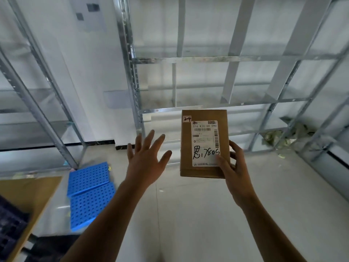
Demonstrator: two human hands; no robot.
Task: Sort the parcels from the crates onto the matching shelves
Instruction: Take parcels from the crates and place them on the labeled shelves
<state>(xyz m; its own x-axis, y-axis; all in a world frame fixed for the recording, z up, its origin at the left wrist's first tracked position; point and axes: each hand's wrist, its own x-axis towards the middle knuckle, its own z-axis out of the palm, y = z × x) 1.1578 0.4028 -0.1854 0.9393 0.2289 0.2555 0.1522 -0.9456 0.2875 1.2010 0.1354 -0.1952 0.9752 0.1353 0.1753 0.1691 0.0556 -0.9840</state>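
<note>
The right hand (233, 167) grips a brown cardboard parcel (204, 143) by its lower right corner, thumb pressed on the front face over the white shipping label (205, 143), fingers wrapped behind the right edge. The parcel is held upright in the air in front of the person, label facing them, with a small tag (187, 119) marked "2-4" at its top left corner and black handwriting across the lower part of the label. The left hand (146, 157) is empty, fingers spread wide apart, raised just left of the parcel and not touching it.

Behind the parcel stands a galvanised metal shelf rack (217, 59), its bays divided by upright and cross struts. A second rack (37, 103) stands well apart to the left, against a pale wall. Something crumpled and greenish (276, 138) lies low in the rack's right-hand bay; I cannot tell what it is. The floor (198, 214) is smooth pale grey. A blue perforated plastic panel (90, 193) lies flat on it to the left, near the foot of the left rack. At the lower left corner are a cardboard sheet (28, 195) and part of a dark crate (11, 224), both blurred.
</note>
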